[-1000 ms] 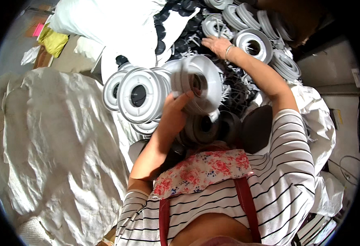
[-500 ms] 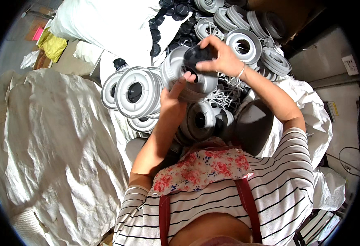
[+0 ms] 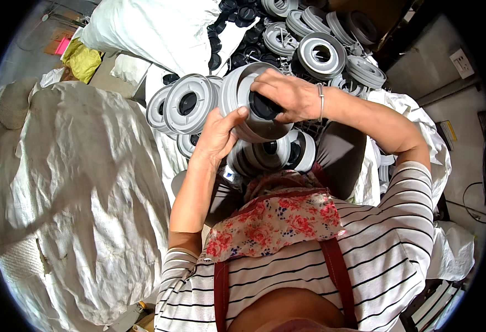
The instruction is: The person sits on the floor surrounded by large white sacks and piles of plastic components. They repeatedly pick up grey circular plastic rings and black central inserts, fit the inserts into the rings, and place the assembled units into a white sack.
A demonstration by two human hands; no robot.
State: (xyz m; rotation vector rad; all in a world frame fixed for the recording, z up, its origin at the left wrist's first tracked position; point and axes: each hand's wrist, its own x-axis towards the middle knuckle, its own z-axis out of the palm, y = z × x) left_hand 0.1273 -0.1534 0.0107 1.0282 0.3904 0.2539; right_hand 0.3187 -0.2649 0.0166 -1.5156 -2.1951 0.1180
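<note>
My left hand (image 3: 220, 133) is closed on the near left rim of a grey round plastic housing (image 3: 233, 91) with a ribbed outer wall, its thumb on the edge. Reaching inside the housing, my right hand (image 3: 294, 95) grips a round black cap (image 3: 263, 107), which sits against the housing's middle; whether it is seated there I cannot tell. Some of the right fingers are hidden behind the cap. Just left of the held piece, more grey flanged rings (image 3: 205, 110) lean together in a row. Below it, near my lap, rest further grey rings (image 3: 273, 156) with dark centres.
Many grey rings (image 3: 321, 54) are heaped at the far right, with loose black caps (image 3: 247, 12) at the back. A white sack (image 3: 149, 33) lies far left, and large white woven sacking (image 3: 82, 193) fills the left side. A wall socket (image 3: 461, 62) is at right.
My right hand has brought the black cap down from above the grey housing into its middle. My left hand's grip has shifted to the housing's left rim. The view has shifted slightly.
</note>
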